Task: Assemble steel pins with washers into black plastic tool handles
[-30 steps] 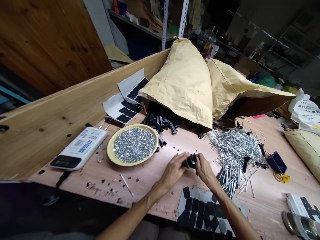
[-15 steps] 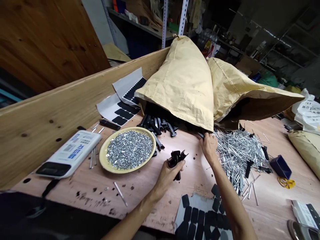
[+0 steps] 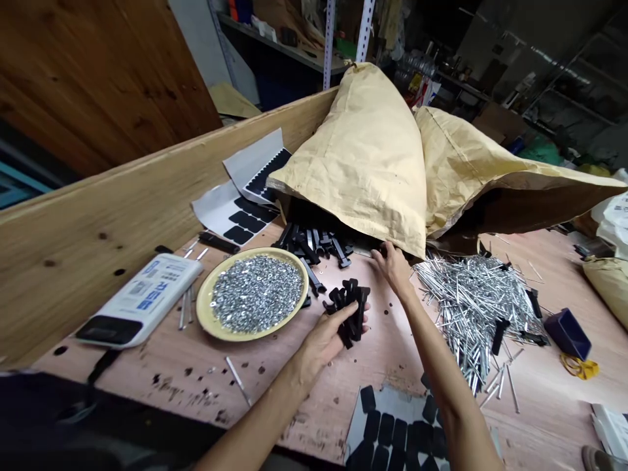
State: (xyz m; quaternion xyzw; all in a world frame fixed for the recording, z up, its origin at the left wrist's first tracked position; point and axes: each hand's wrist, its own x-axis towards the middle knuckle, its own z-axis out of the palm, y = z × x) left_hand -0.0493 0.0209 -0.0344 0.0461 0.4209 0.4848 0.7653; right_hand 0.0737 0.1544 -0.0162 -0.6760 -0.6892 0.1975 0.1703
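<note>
1. The left hand is curled around a bunch of black plastic pieces, its thumb pressed across them; the bunch is held just above the tabletop, to the right of the washer dish.
2. The right hand is at the lower edge of the open mouth of the front kraft paper sack, fingers bent; whether they pinch anything there, I cannot tell.
3. Loose black parts spill from that mouth onto the table, between the dish and the right hand.
4. The shallow yellow dish holds a heap of small metal washers.
5. To the right of the right forearm lies a pile of thin metal rods, with a few black parts among them, in front of a second paper sack.
6. A dark blue container sits beyond the rods, with yellow bands just beside it.
7. A backing sheet with black pads lies at the near table edge, partly covered by the right forearm.
</note>
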